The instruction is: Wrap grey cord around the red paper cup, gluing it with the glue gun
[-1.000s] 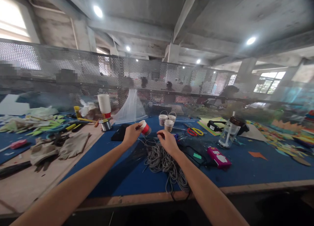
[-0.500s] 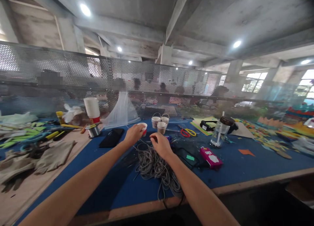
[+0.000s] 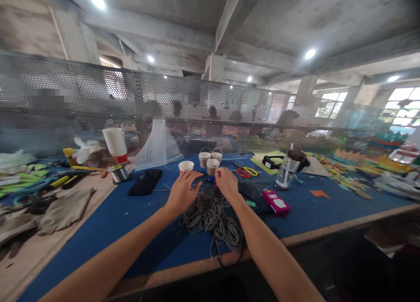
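Observation:
My left hand [image 3: 183, 192] is over the blue tabletop, fingers stretched forward and thumb apart. Just beyond its fingertips stands a white and red paper cup [image 3: 186, 165]; I cannot tell whether they touch it. My right hand [image 3: 227, 183] has its fingers pinched together, and what they hold, if anything, cannot be made out. A small blue item [image 3: 209, 179] lies beside those fingers. Below both hands sprawls a tangled heap of grey cord [image 3: 213, 219]. Behind them stand three small cups [image 3: 212, 165] in a cluster, with thin loop handles showing on some.
A black phone [image 3: 145, 182], a wire spool [image 3: 118, 174] and stacked paper cups [image 3: 114, 142] are left. Scissors [image 3: 247, 171], a pink box [image 3: 276, 202] and a clear bottle [image 3: 288, 171] are right. Work gloves [image 3: 65, 210] lie far left. A perforated metal screen [image 3: 98, 96] runs behind.
My left hand has let go of the paper cup, which now stands on the table, and has drawn back toward me. My right hand has moved slightly rightward. The view has shifted a little.

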A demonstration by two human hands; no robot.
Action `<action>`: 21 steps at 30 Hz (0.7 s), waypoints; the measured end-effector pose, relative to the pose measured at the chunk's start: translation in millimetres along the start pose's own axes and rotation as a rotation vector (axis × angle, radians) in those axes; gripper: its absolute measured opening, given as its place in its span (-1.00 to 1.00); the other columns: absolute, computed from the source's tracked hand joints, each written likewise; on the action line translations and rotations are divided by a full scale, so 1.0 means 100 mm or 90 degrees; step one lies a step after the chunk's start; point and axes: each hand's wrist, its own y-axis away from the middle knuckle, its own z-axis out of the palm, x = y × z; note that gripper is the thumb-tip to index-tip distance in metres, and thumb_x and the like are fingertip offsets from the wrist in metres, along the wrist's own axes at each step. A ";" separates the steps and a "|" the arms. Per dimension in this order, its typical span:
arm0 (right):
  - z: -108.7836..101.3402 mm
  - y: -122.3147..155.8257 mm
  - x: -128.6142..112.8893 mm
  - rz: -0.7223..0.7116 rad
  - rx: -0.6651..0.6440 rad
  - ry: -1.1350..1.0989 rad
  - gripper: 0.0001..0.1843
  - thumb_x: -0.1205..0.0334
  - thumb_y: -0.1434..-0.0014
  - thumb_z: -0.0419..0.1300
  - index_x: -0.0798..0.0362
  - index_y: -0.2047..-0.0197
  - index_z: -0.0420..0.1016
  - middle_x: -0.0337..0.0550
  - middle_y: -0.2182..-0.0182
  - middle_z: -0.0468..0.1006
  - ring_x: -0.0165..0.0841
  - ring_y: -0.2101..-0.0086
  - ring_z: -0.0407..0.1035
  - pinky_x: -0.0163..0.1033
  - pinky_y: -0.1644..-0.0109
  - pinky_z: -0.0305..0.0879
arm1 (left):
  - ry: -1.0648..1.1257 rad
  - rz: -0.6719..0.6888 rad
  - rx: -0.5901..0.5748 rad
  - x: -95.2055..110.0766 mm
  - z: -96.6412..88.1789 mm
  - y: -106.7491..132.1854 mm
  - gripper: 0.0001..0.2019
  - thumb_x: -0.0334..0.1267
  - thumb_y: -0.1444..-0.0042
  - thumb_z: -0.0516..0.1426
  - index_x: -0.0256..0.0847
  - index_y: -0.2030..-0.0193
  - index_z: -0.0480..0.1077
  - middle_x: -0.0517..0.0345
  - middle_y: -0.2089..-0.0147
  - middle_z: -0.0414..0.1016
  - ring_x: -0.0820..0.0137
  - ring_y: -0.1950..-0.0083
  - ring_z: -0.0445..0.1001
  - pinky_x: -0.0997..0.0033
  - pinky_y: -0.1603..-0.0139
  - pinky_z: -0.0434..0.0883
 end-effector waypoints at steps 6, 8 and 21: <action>-0.13 -0.25 0.44 0.041 -0.028 0.094 -0.67 0.26 -0.39 -0.02 0.06 0.00 0.55 0.11 -0.01 0.53 -0.16 -0.04 0.40 -0.15 -0.06 0.26 | 0.004 0.013 -0.027 -0.04 0.03 0.15 -0.78 -0.32 -0.28 0.09 -0.19 0.01 0.50 -0.03 0.02 0.61 0.16 -0.06 0.51 0.10 -0.16 0.41; -0.14 -0.32 0.60 0.071 -0.036 0.120 -0.65 0.27 -0.38 -0.02 0.11 -0.05 0.54 0.20 -0.05 0.51 -0.09 -0.08 0.38 -0.10 -0.06 0.28 | 0.003 -0.004 -0.034 -0.10 0.05 0.17 -0.79 -0.31 -0.27 0.09 -0.18 0.04 0.52 -0.03 0.03 0.62 0.16 -0.05 0.52 0.09 -0.16 0.40; 0.10 -0.30 0.97 0.172 -0.102 0.212 -0.61 0.38 -0.31 -0.02 0.21 -0.01 0.60 0.34 0.02 0.55 -0.04 -0.02 0.46 0.03 -0.05 0.30 | 0.042 -0.040 -0.031 -0.09 -0.02 0.16 -0.81 -0.28 -0.29 0.08 -0.14 0.06 0.50 0.01 0.03 0.61 0.18 -0.05 0.51 0.16 -0.14 0.40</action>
